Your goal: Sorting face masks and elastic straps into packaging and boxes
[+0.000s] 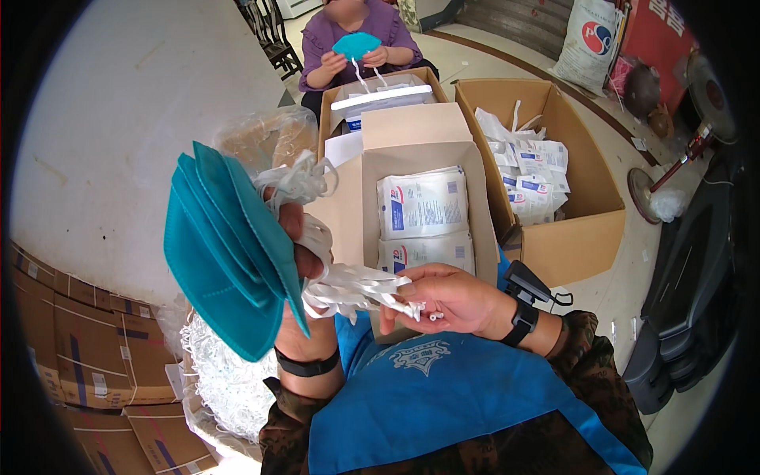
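Observation:
A fanned stack of several teal face masks [226,245] is in my left hand [305,260], whose fingers wrap round the white ear straps on the stack's right side. Much of that hand is hidden behind the masks and loops. White straps [356,286] stretch rightward in a bundle to my right hand [453,301]. Its thumb and fingers pinch the strap ends, and small white tips poke out below them. Beneath and beyond my hands, an open carton [372,170] holds white printed packets [423,203] in two stacks.
A larger carton [574,245] of loose packets stands at right. Opposite, a person [376,24] in purple holds another teal mask [356,45] over a box. White straps [226,380] fill a container at lower left, beside stacked cartons [91,356]. A fan [645,194] stands far right.

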The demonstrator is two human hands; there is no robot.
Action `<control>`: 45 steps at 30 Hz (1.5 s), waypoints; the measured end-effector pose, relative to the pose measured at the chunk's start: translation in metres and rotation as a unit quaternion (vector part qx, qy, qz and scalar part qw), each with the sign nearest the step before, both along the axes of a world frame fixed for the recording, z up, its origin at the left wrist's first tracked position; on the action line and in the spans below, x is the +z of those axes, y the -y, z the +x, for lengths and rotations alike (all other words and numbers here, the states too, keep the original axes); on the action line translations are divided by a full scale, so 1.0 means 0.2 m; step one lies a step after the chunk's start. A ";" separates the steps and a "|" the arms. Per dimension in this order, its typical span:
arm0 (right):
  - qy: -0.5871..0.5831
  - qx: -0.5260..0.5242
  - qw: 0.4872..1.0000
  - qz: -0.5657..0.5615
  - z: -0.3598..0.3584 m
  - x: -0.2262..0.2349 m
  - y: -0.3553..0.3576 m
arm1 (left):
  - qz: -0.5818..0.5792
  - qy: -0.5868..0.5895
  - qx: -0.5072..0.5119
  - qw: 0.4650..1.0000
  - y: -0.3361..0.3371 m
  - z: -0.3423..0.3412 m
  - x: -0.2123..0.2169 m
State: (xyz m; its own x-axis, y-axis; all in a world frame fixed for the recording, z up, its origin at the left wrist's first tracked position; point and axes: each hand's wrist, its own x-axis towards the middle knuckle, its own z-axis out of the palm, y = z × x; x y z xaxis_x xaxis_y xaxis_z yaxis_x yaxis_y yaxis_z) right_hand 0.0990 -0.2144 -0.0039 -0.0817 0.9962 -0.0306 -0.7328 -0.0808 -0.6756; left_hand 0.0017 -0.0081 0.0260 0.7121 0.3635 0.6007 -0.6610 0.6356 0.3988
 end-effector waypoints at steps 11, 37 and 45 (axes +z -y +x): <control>0.018 0.002 1.000 -0.019 0.00 -0.03 0.00 | -0.035 -0.016 0.024 0.999 0.11 0.03 0.00; 0.761 0.071 0.640 0.086 0.23 0.42 0.17 | 0.804 -0.291 0.109 0.506 0.27 -0.25 0.29; 0.747 0.036 0.661 0.052 0.24 0.48 0.40 | 0.799 -0.261 0.327 0.433 0.08 -0.36 0.21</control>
State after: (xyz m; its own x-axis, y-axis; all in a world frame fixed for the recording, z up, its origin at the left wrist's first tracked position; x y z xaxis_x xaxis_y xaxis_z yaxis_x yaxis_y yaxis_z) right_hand 0.1478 -0.2950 0.0920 -0.0862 0.9943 -0.0624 0.7633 0.0257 -0.6455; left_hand -0.0696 -0.0248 0.0685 0.9607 0.0069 0.2774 -0.0471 -0.9811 0.1875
